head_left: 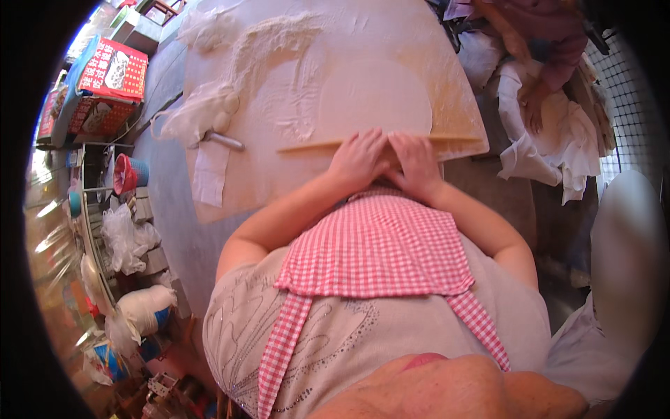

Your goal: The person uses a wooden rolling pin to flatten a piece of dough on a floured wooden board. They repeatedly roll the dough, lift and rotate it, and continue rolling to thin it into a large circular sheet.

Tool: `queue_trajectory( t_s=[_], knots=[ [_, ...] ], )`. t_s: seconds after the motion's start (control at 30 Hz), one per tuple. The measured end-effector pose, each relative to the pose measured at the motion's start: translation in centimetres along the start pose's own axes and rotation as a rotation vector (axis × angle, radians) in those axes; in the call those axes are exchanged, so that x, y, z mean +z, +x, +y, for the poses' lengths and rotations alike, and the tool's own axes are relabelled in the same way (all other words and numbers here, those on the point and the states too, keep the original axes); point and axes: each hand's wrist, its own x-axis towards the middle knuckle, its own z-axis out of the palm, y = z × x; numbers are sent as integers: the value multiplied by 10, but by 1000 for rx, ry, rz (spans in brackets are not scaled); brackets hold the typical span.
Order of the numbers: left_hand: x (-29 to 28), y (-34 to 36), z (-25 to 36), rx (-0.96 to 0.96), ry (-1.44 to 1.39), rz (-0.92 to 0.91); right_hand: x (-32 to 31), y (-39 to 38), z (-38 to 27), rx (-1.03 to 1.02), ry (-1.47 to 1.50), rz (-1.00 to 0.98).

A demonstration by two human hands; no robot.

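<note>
The dough lies flat and broad on the board, seemingly well rolled; whether more remains, I can't tell. Left hand and right hand lie across 1 pin, fingers' closure hidden. 1 red box bears white writing.

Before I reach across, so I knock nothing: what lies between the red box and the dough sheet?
The head view shows a whitish bag, then flour smears, between the red box and dough sheet.
</note>
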Motion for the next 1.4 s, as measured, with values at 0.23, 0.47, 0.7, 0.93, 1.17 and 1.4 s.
queue_trajectory(
  t_s=[0.23, 0.47, 0.7, 0.93, 1.17, 1.4],
  knots=[
    [-37, 58, -48, -277, 104, 57, 4, 62, 56, 236, -219, 34],
    [-32, 89, -111, -220, 250, 88, 17, 112, 109, 221, -235, 103],
    [-34, 92, -127, -101, 137, 186, 17, 122, 110, 59, -90, 218],
    [-15, 9, -71, 31, 46, 122, -26, 31, 80, 87, 103, 35],
    [-36, 89, -126, -286, 260, -26, -12, 112, 166, 429, 13, -78],
    [-62, 155, -204, -609, 205, 88, -27, 209, 188, 689, -165, -269]
  ],
)
